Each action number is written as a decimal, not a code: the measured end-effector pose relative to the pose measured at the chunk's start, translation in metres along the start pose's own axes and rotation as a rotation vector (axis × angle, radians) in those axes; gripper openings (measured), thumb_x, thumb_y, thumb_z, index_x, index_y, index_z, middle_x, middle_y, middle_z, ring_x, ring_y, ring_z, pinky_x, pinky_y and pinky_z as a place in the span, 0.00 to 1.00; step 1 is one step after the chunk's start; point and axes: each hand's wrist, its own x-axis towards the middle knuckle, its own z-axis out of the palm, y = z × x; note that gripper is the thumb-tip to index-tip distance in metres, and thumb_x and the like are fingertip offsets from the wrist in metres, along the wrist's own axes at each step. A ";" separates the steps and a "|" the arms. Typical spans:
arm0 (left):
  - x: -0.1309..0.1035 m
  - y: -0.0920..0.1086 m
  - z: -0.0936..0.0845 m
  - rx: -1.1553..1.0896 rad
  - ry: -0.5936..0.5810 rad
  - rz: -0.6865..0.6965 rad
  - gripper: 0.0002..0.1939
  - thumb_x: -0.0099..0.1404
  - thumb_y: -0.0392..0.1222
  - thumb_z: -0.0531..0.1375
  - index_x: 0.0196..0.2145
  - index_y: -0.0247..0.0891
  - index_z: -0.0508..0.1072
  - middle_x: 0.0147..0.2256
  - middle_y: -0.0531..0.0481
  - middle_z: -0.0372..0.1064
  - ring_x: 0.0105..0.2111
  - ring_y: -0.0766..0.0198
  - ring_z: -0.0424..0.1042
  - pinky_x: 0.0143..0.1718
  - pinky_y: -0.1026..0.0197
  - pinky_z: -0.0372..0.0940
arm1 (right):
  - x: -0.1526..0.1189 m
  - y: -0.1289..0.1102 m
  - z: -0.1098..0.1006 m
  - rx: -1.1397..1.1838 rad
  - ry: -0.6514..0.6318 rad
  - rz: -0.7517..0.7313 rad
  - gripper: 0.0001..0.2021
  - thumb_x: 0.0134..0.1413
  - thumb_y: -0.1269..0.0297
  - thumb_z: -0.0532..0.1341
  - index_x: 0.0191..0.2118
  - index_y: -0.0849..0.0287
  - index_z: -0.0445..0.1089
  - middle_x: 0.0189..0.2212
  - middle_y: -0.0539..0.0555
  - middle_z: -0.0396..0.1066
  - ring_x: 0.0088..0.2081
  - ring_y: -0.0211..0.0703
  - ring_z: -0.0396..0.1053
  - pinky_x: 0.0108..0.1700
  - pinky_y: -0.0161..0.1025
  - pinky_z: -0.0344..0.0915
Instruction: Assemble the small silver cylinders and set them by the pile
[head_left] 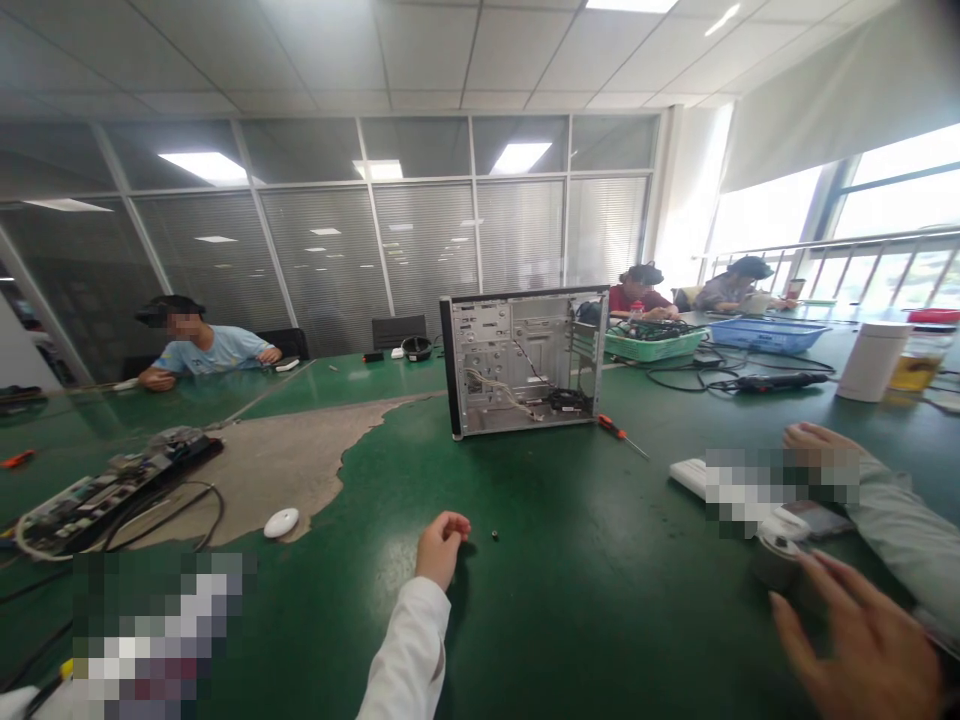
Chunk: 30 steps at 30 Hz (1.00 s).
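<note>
Loosely curled, the left hand (441, 548) rests near a tiny metallic piece (494, 535) on glossy green tabletop (585, 610).
Its fingers are bunched; whether they pinch anything, I cannot tell. The right hand (862, 640) has its fingers open and spread beside a squat grey cylinder (776, 570). Beyond the tiny piece stands the boxy metal computer case (534, 350), open-sided, with perforated panels, thin cables and a slim orange-handled screwdriver (613, 428) beside it.

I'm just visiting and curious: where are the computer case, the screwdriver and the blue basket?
Computer case (536, 345): head view, inner metal panel.
Screwdriver (611, 427): head view, handle.
Blue basket (769, 341): head view, front wall.
</note>
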 end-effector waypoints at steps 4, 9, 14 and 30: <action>-0.001 0.000 -0.001 0.003 -0.006 0.006 0.11 0.43 0.27 0.48 0.23 0.35 0.67 0.22 0.52 0.67 0.23 0.68 0.66 0.29 0.66 0.60 | 0.016 -0.102 -0.006 0.332 -0.499 -0.405 0.24 0.48 0.63 0.49 0.53 0.55 0.47 0.48 0.56 0.55 0.46 0.44 0.57 0.45 0.40 0.57; -0.001 -0.002 -0.002 -0.002 -0.008 0.003 0.11 0.43 0.27 0.48 0.23 0.34 0.67 0.23 0.52 0.67 0.23 0.68 0.66 0.29 0.65 0.61 | 0.029 -0.197 0.048 0.435 -0.718 -0.639 0.24 0.47 0.73 0.47 0.53 0.55 0.47 0.48 0.59 0.56 0.45 0.45 0.57 0.42 0.43 0.58; -0.001 -0.003 -0.001 0.000 -0.006 0.012 0.12 0.43 0.26 0.47 0.23 0.35 0.66 0.22 0.52 0.67 0.23 0.68 0.66 0.28 0.66 0.61 | 0.031 -0.235 0.097 0.516 -0.654 -0.674 0.16 0.50 0.73 0.46 0.43 0.56 0.61 0.37 0.55 0.64 0.40 0.40 0.59 0.39 0.38 0.58; 0.001 -0.004 -0.001 -0.012 -0.001 -0.004 0.11 0.43 0.26 0.47 0.23 0.35 0.66 0.22 0.52 0.67 0.22 0.69 0.66 0.27 0.67 0.60 | 0.039 -0.026 0.010 -0.089 -0.150 -0.055 0.18 0.47 0.54 0.48 0.38 0.59 0.64 0.33 0.56 0.68 0.27 0.41 0.65 0.29 0.36 0.58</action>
